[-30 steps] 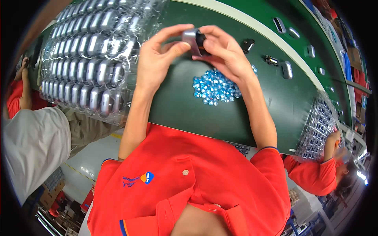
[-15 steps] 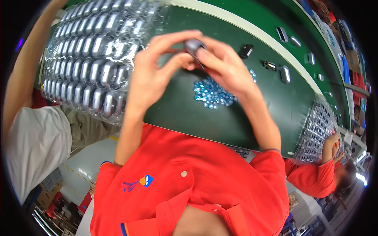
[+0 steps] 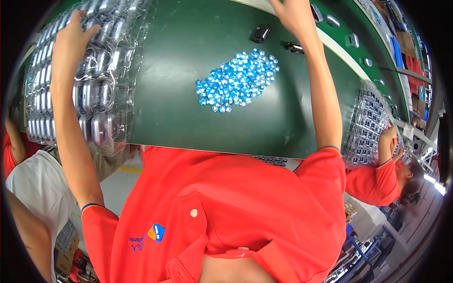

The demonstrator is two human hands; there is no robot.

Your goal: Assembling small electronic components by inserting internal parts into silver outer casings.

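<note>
Green tabletop (image 3: 188, 70), hands spread wide apart.
Left hand (image 3: 71, 40) rests fingers-down on the clear blister tray (image 3: 94, 94) of silver parts; right hand (image 3: 295, 14) reaches the far edge, grip unclear. Blue pieces (image 3: 238, 80) lie heaped between them.

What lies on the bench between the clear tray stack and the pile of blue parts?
Head view: only bare green bench top between the clear tray stack and blue pile.
</note>
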